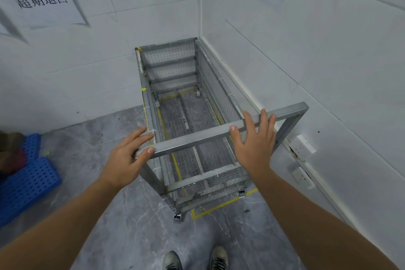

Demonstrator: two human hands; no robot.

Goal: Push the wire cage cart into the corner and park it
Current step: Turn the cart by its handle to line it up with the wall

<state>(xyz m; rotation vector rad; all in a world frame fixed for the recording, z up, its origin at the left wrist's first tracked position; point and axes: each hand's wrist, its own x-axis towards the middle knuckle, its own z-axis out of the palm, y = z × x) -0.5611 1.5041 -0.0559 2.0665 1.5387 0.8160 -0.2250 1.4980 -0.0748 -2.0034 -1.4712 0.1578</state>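
The grey wire cage cart [175, 76] stands lengthwise in the corner, its far end against the back wall and its right side along the right wall. It is empty. Its metal handle bar [197, 138] runs across the near end. My left hand [129, 155] rests at the bar's left end, thumb on the bar and fingers spread beside it. My right hand [254, 140] lies flat over the bar further right, fingers apart. Neither hand is wrapped around the bar. Small casters [177, 216] show under the near end.
Yellow tape lines [210, 209] mark a bay on the grey floor under the cart. Blue perforated plastic pallets [26, 182] lie at the left. Wall sockets [303, 144] sit low on the right wall. Paper signs hang on both walls. My shoes [219, 258] are at the bottom.
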